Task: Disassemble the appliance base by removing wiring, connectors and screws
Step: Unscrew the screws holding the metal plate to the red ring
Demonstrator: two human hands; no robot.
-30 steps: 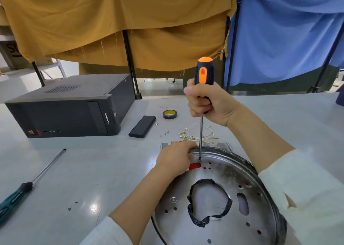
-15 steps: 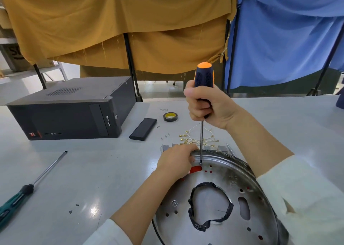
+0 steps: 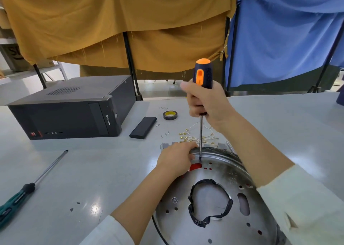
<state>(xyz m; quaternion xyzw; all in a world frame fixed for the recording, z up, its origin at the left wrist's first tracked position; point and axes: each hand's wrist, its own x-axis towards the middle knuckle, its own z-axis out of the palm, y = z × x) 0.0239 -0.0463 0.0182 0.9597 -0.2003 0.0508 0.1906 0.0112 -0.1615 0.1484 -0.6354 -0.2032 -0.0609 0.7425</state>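
Note:
The round metal appliance base point(image 3: 219, 172) lies on the table at lower right, with a central hole edged in black tape point(image 3: 210, 202) and red showing through small holes. My right hand point(image 3: 206, 103) grips an orange-and-black screwdriver point(image 3: 202, 75) upright, its tip set on the base near the far rim. My left hand point(image 3: 176, 159) presses on the base's far left rim beside the tip. A bundle of pale wires with brass connectors point(image 3: 197, 136) lies just behind the base. A few loose screws point(image 3: 165, 134) sit nearby.
A black desktop computer case point(image 3: 74, 110) stands at the left. A black flat bar point(image 3: 143, 127) and a tape roll point(image 3: 170, 115) lie behind the base. A green-handled screwdriver point(image 3: 28, 188) lies at the near left. Yellow and blue cloths hang behind the table.
The screwdriver handle has turned slightly in my right hand, with the tip staying at the same spot. My left hand stays on the rim.

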